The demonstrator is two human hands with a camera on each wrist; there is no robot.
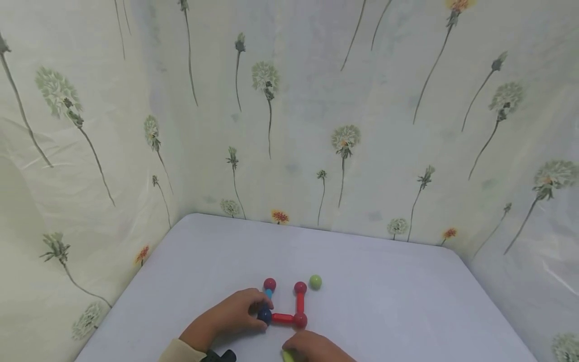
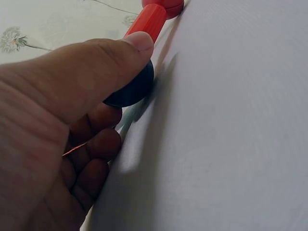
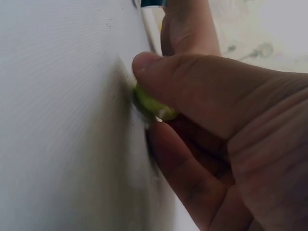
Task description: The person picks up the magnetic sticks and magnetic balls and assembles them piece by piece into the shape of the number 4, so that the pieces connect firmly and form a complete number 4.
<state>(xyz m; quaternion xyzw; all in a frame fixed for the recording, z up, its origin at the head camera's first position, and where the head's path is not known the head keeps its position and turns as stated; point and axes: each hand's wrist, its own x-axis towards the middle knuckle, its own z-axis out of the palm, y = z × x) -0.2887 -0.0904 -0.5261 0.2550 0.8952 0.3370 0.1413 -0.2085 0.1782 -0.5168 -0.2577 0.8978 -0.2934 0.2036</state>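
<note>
My left hand (image 1: 232,314) grips a dark blue ball (image 1: 264,316) at a corner of a U-shaped figure of balls and rods lying on the table. From that ball a red rod (image 1: 283,318) runs right to a red ball (image 1: 300,320). A second red rod (image 1: 300,303) leads away from there to another red ball (image 1: 300,287). On the left side a light blue rod (image 1: 269,292), partly behind the fingers, ends at a red ball (image 1: 269,284). Just nearer than the figure, my right hand (image 1: 318,347) pinches a yellow-green rod (image 3: 156,105), mostly hidden by its fingers.
A light green ball (image 1: 315,281) lies on the white table (image 1: 384,301), just right of the figure's far red ball. Behind and at both sides of the table hangs a flower-patterned sheet (image 1: 298,110).
</note>
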